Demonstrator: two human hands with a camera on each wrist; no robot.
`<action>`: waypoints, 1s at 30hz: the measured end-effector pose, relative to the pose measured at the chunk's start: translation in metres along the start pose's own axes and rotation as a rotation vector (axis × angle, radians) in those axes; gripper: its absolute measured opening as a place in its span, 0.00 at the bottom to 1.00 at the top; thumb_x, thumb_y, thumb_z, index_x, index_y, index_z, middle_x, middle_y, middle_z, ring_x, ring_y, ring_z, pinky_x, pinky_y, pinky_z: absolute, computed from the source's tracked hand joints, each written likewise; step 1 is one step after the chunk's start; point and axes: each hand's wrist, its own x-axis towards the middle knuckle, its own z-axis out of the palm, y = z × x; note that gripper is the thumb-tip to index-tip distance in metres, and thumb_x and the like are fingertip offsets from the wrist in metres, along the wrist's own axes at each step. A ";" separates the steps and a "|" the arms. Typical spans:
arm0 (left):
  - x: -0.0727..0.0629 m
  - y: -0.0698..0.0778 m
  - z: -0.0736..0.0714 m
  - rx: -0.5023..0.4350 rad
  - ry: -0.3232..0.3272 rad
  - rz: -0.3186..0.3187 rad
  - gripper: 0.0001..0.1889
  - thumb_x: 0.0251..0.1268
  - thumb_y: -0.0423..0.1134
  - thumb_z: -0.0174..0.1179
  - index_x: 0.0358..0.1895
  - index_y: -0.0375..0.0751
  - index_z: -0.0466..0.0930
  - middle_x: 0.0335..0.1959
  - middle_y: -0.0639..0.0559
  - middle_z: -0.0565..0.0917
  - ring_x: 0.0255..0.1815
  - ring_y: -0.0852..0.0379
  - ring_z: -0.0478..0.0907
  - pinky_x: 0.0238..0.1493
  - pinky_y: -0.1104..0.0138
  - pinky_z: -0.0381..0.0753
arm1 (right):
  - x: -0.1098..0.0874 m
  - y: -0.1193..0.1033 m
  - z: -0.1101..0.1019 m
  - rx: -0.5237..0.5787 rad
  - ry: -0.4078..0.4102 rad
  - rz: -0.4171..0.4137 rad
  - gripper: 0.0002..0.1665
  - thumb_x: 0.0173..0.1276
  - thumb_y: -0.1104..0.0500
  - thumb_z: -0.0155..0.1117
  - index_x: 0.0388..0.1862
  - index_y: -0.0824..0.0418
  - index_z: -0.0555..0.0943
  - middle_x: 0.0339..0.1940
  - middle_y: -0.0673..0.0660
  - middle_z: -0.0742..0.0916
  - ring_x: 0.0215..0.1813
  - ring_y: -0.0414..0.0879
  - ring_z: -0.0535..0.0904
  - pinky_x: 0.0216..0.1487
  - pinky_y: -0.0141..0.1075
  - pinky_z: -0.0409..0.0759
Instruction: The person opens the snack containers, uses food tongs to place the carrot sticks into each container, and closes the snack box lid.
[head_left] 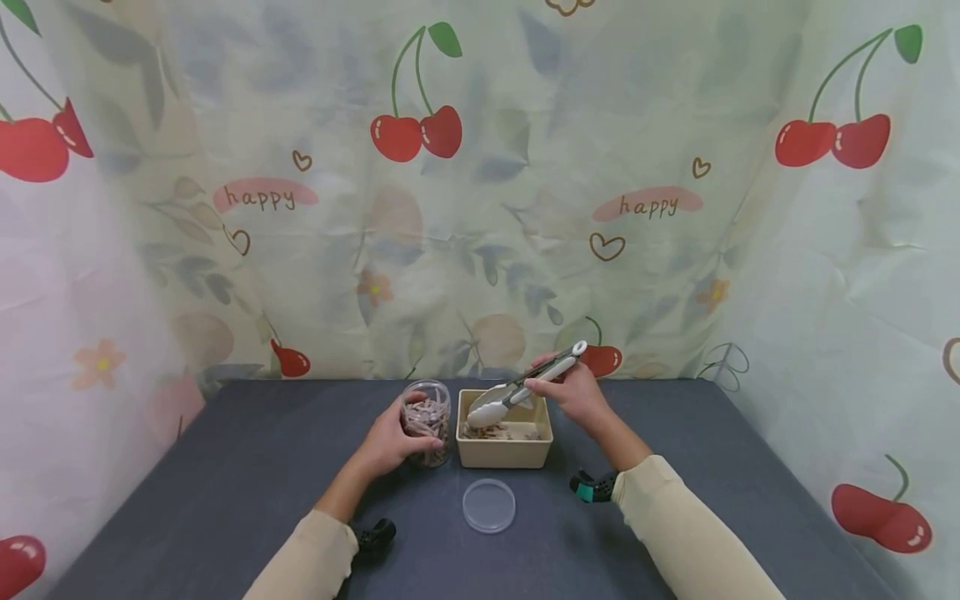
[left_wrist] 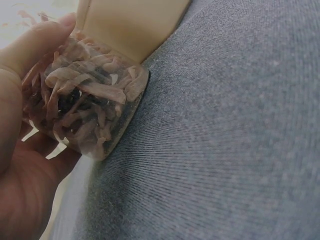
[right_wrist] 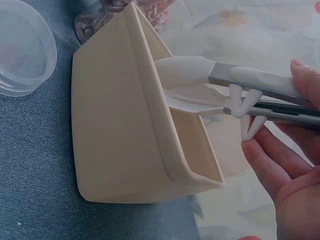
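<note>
My left hand (head_left: pixel 392 437) grips a clear plastic jar (left_wrist: pixel 95 95) filled with pale brownish dried strips, its fingers and thumb wrapped round the sides. The jar stands on the table, just left of a beige rectangular bin (head_left: pixel 504 454). In my right hand (head_left: pixel 573 392) is a pair of tongs (head_left: pixel 536 379) with white heads and grey metal arms, held between thumb and fingers. Their heads reach down into the bin, close over some strips (head_left: pixel 487 432) gathered at its left side. In the right wrist view, the bin wall (right_wrist: pixel 115 115) hides the tong tips.
A round clear lid (head_left: pixel 489 506) lies flat on the dark grey table (head_left: pixel 247 492), in front of the bin. Behind and to both sides hangs a curtain (head_left: pixel 480 208) printed with cherries. Black bands (head_left: pixel 596 486) sit at both wrists.
</note>
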 end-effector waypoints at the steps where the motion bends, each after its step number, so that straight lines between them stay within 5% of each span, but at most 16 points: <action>1: 0.000 0.000 0.000 0.000 0.001 0.000 0.44 0.41 0.45 0.80 0.65 0.44 0.69 0.57 0.42 0.76 0.50 0.49 0.75 0.50 0.56 0.72 | 0.001 0.003 0.000 0.009 0.000 0.000 0.21 0.58 0.69 0.72 0.49 0.77 0.78 0.45 0.69 0.85 0.37 0.38 0.81 0.39 0.32 0.77; 11: 0.000 0.001 0.001 -0.009 -0.001 -0.010 0.43 0.41 0.44 0.80 0.65 0.44 0.68 0.57 0.42 0.76 0.49 0.50 0.75 0.48 0.57 0.74 | 0.012 0.024 -0.018 0.006 -0.013 0.001 0.22 0.57 0.64 0.75 0.50 0.69 0.80 0.46 0.63 0.86 0.41 0.44 0.82 0.43 0.35 0.78; 30: 0.000 0.000 0.001 -0.025 -0.008 -0.013 0.43 0.42 0.43 0.80 0.66 0.44 0.68 0.56 0.42 0.76 0.48 0.50 0.76 0.45 0.59 0.75 | 0.013 0.010 -0.055 -0.093 -0.260 0.028 0.26 0.62 0.64 0.71 0.57 0.72 0.74 0.52 0.69 0.82 0.46 0.49 0.82 0.46 0.38 0.79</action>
